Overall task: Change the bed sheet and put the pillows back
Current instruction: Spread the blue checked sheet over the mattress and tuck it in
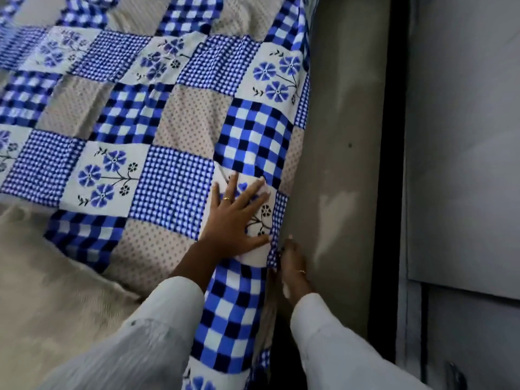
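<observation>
Head cam: a person is tucking a blue-checked bed sheet (174, 130) along the mattress edge by the wall (340, 164). Left hand (239, 218) is pressing flat on the sheet, fingers spread, gripping nothing. Right hand (292, 263), nearer the edge, is reaching into the gap w/ the sheet's hem; its grip can't be told. The edge is running straight away from the person. No pillows, no readable writing.

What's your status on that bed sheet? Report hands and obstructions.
Left hand flat on the patchwork bed sheet, pressing. Right hand tucking the sheet's edge down beside the grey wall. Bare mattress showing lower left. No pillows visible.
</observation>
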Tool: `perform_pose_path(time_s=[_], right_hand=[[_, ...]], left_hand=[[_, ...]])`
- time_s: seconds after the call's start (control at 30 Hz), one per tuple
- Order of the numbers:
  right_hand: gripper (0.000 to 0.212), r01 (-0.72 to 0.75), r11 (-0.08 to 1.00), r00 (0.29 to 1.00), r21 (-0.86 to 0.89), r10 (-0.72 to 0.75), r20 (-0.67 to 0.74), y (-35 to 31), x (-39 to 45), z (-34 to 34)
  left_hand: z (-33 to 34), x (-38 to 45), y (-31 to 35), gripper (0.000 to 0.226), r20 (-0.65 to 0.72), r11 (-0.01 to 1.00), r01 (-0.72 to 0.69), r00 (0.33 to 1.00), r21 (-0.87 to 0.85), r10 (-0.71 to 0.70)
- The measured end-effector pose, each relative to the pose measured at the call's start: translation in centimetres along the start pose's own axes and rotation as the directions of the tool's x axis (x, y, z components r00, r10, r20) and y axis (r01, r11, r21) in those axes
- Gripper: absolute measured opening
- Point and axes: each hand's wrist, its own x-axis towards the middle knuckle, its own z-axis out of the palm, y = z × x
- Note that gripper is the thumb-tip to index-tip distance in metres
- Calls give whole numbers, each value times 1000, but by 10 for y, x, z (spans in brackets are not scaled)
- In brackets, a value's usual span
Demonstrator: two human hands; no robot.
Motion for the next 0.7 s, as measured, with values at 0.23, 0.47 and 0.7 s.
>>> perform_pose_path(time_s=[0.23, 0.47, 0.7], right_hand=[[38, 372, 922, 914, -109, -384, -131, -131, 39, 24], [55, -35, 997, 982, -71, 21, -189, -132, 110, 15], [36, 153, 982, 988, 109, -150, -35, -243, 160, 34]], left_hand=[[-24, 71, -19, 71, -56, 996, -60, 997, -61, 57], [-39, 151, -48, 80, 70, 998, 42, 996, 47, -45], [-56, 255, -55, 79, 140, 995, 81, 986, 51, -88]])
